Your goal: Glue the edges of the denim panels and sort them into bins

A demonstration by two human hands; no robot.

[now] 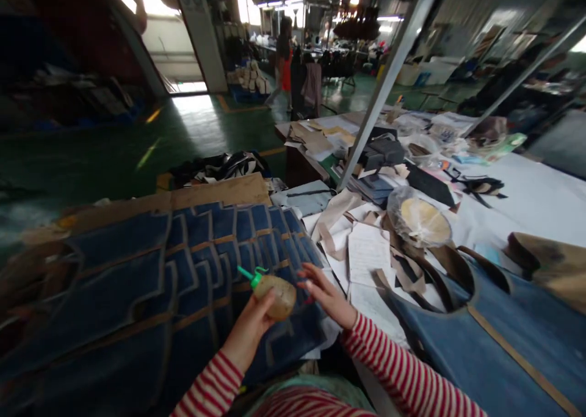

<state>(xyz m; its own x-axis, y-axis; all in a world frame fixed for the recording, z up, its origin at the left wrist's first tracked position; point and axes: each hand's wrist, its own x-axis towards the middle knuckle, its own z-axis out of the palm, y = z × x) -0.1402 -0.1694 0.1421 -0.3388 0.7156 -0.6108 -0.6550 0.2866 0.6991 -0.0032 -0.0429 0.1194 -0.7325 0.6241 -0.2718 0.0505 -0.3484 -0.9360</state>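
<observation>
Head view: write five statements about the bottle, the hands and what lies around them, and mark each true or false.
1. The left hand holds the bottle. True.
2. The bottle's cap is red. False: it is green.
3. The right hand grips the cap. False: it is beside the bottle's other end, fingers spread.
4. Overlapping blue pieces lie below the left hand. True.
5. The sleeves are plain white. False: they have red and white stripes.

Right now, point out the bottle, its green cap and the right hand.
Bottle [284,296]: head view, the middle of its body.
Green cap [256,279]: head view, its wide base below the nozzle.
Right hand [330,296]: head view, the back of the hand.
</observation>
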